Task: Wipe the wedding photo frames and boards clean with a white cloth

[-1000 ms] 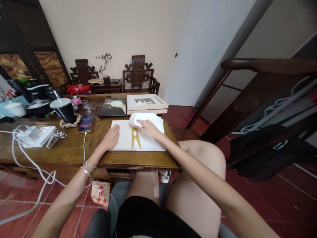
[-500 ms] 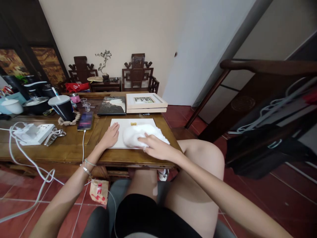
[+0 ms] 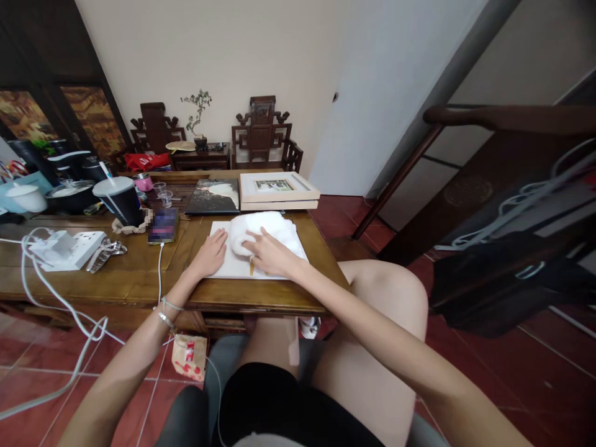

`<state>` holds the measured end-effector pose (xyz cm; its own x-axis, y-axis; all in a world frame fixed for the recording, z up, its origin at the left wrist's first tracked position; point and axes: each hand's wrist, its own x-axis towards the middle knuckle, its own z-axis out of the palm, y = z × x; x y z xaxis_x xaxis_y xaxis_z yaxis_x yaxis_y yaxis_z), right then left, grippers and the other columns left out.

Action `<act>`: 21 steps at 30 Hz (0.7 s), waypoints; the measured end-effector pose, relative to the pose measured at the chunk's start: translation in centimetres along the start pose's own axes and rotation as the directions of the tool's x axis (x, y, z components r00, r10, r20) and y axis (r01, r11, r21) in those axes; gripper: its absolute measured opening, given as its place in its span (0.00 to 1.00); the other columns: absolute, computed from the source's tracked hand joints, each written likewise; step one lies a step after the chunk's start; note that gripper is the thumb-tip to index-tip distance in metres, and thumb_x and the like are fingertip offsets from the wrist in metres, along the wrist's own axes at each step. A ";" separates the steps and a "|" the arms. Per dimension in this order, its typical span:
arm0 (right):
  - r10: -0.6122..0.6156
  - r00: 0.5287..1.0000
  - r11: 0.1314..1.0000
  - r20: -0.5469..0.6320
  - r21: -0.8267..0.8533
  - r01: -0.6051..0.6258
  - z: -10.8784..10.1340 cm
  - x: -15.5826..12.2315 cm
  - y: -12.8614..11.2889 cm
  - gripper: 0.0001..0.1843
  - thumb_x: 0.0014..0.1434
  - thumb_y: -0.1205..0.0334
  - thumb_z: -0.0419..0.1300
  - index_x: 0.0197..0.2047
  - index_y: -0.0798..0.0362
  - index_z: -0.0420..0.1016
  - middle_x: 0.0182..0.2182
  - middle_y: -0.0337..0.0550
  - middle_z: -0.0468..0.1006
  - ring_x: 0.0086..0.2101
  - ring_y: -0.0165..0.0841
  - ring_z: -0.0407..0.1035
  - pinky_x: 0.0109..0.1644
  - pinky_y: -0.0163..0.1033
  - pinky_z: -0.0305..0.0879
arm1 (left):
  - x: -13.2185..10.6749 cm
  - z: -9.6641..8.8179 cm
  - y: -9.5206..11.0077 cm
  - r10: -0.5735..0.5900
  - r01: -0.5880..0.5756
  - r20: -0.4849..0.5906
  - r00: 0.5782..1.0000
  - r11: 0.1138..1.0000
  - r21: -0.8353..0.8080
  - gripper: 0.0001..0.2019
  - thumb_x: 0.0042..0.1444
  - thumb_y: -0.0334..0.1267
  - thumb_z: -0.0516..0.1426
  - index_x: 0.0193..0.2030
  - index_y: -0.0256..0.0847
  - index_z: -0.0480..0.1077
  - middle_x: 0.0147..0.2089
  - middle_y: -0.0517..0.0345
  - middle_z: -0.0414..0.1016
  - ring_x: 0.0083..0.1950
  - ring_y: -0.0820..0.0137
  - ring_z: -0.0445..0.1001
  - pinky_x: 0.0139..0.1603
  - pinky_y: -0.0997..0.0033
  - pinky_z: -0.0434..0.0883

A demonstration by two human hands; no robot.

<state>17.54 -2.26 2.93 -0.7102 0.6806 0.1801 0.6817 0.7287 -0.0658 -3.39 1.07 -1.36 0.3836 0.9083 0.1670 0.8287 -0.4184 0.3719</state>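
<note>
A pale flat board (image 3: 222, 268) lies near the front edge of the wooden table. My left hand (image 3: 212, 253) rests flat on its left part, fingers stretched out. My right hand (image 3: 270, 253) presses a bunched white cloth (image 3: 263, 223) against the board, with its fingers on the cloth. The cloth covers the board's far and right part. A small yellowish-brown piece (image 3: 252, 267) shows on the board just below the right hand; the rest of that fitting is hidden.
Behind the board are a dark picture panel (image 3: 213, 195) and stacked pale frames (image 3: 279, 197). To the left are a phone (image 3: 162, 226) on a charging cable, a lidded cup with straw (image 3: 120, 202), a metal clip-like object (image 3: 106, 253) and a power strip (image 3: 84, 248).
My right hand has moved the cloth away from me, to the far part of the board. A fitting near the far edge is now covered. My left hand stays on the board.
</note>
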 end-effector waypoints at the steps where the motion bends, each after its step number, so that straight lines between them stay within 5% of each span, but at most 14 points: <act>1: -0.031 1.000 0.999 0.003 0.020 0.030 -0.4 -1.2 -1.0 0.17 0.55 0.73 0.52 0.48 0.58 0.72 0.45 0.57 0.76 0.56 0.46 0.63 0.61 0.54 0.51 | 0.0 0.0 0.0 0.005 -0.005 0.003 1.000 1.000 0.005 0.28 0.64 0.38 0.39 0.67 0.27 0.56 0.72 0.41 0.51 0.74 0.61 0.47 0.72 0.53 0.47; 8: -0.073 0.993 0.993 0.088 0.099 0.064 -4.1 -5.6 -6.0 0.15 0.56 0.74 0.50 0.44 0.57 0.73 0.39 0.51 0.76 0.47 0.43 0.70 0.59 0.48 0.56 | 0.0 0.0 0.1 0.014 -0.015 0.010 1.000 0.999 0.031 0.28 0.64 0.37 0.39 0.67 0.26 0.55 0.72 0.40 0.50 0.74 0.60 0.47 0.73 0.54 0.47; 16: 0.154 0.983 0.984 0.101 -0.108 -0.143 -2.4 1.6 -1.7 0.19 0.60 0.72 0.49 0.53 0.61 0.70 0.44 0.58 0.77 0.46 0.45 0.70 0.55 0.48 0.57 | 0.0 0.1 -0.1 0.019 -0.019 0.000 1.000 1.000 -0.005 0.27 0.64 0.38 0.39 0.68 0.30 0.55 0.73 0.43 0.51 0.74 0.62 0.47 0.73 0.53 0.47; 21: 0.062 0.998 0.994 0.028 -0.093 -0.059 0.1 3.4 0.3 0.21 0.59 0.72 0.50 0.55 0.62 0.69 0.49 0.61 0.75 0.58 0.48 0.60 0.63 0.58 0.46 | 0.0 0.0 -0.1 0.018 -0.018 -0.011 1.000 0.999 -0.036 0.26 0.65 0.39 0.39 0.68 0.35 0.55 0.72 0.46 0.51 0.74 0.62 0.48 0.72 0.51 0.49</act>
<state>15.36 0.26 3.43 -0.6713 0.7263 0.1478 0.7359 0.6769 0.0154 -3.49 1.10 -1.36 0.3940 0.9006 0.1833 0.8061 -0.4344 0.4018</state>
